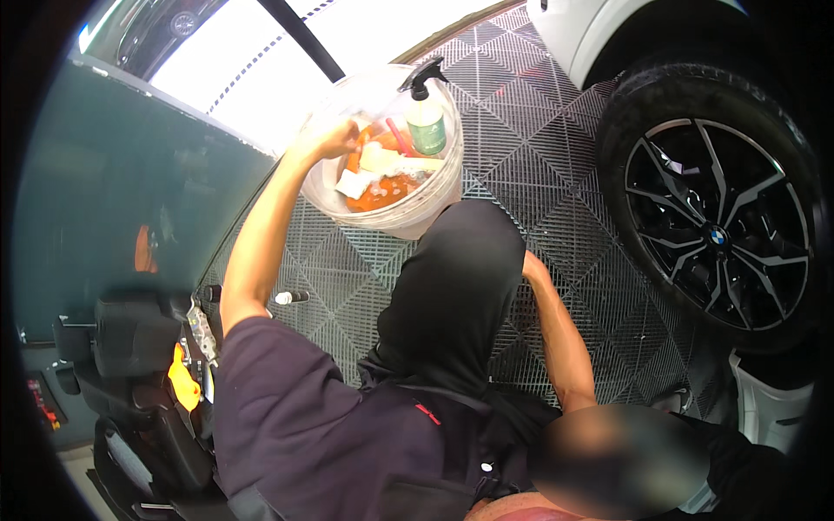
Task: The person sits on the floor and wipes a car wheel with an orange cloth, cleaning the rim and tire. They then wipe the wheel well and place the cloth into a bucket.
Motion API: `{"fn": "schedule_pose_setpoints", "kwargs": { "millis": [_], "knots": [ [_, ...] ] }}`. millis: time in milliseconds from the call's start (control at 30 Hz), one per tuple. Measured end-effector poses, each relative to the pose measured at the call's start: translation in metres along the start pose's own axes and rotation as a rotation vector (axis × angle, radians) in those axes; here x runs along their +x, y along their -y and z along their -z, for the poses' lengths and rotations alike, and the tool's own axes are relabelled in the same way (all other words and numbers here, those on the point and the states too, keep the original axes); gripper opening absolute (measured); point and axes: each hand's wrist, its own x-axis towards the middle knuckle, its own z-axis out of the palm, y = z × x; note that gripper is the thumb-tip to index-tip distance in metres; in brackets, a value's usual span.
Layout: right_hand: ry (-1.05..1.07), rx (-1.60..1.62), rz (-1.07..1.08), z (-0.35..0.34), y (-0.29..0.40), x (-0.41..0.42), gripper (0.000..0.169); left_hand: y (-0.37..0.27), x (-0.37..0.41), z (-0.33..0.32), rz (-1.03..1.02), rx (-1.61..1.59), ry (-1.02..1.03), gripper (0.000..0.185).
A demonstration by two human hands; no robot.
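Observation:
A translucent white plastic bucket [384, 225] stands beyond my bent knee. Over its left inner side is my left hand [340, 138], its fingers curled beside an orange item [365, 135]; whether they grip it is unclear. Inside lie orange material [384, 195], a pale brush-like item [381, 158], a white block or pad [352, 184] and a red handle [396, 135], with some foam. A trigger spray bottle [427, 127] with a black head is upright at the bucket's right side. My right hand [531, 264] is mostly hidden behind my knee, its fingers out of sight.
At right is a car wheel [717, 238] under a white fender [567, 32]. Black grid tiles [554, 163] cover the floor. A small bottle [291, 297] lies left of my knee. Black car seats [140, 332] and an orange cloth [184, 379] are at lower left, beside a green wall [117, 176].

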Motion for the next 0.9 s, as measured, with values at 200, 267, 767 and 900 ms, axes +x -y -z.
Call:
{"fn": "schedule_pose_setpoints", "kwargs": {
  "millis": [200, 267, 767, 900],
  "knots": [
    [0.006, -0.096, -0.005, 0.014, 0.018, 0.004, 0.032, 0.043, 0.065, -0.078, -0.063, 0.105, 0.189, 0.029],
    [-0.012, -0.115, -0.014, 0.018, 0.018, 0.002, 0.033, 0.032, 0.072, -0.087, 0.018, 0.021, 0.327, 0.031],
    [-0.051, 0.063, 0.182, 0.086, 0.105, 0.005, 0.028, 0.043, -0.047, 0.094, 0.13, -0.463, -0.074, 0.056],
    [-0.097, 0.073, 0.33, 0.087, 0.138, 0.022, 0.031, 0.055, -0.044, 0.091, 0.067, -0.491, -0.156, 0.069]
  ]
}}
